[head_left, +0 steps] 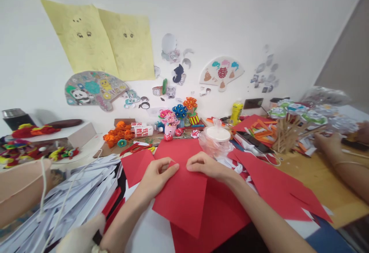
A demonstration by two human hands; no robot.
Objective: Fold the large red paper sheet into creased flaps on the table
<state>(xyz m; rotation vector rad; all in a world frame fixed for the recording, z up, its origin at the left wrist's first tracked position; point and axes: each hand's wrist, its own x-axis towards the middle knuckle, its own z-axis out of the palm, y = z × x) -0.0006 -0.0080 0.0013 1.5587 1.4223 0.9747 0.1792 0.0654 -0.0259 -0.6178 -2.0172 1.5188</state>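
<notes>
A sheet of red paper [183, 197] hangs between my two hands, tilted toward me over more red paper. My left hand [160, 176] pinches its left side, thumb pressed near the index finger. On the opposite side my right hand [203, 164] grips the same sheet with thumb and bent fingers. The fingertips of both hands are a short way apart near the sheet's upper middle. Beneath lies a larger red sheet [216, 214]. A smaller red piece [137, 166] rests beside my left hand, and a lidded cup in a plastic bag [217, 137] stands behind my right hand.
White paper strips [86, 191] are heaped at left. Further red sheets [276, 187] lie at right, near a phone [253, 141] and wooden sticks [288, 135]. Scissors [135, 148] and small craft flowers [170, 118] line the back. Another person's hand [328, 145] is at far right.
</notes>
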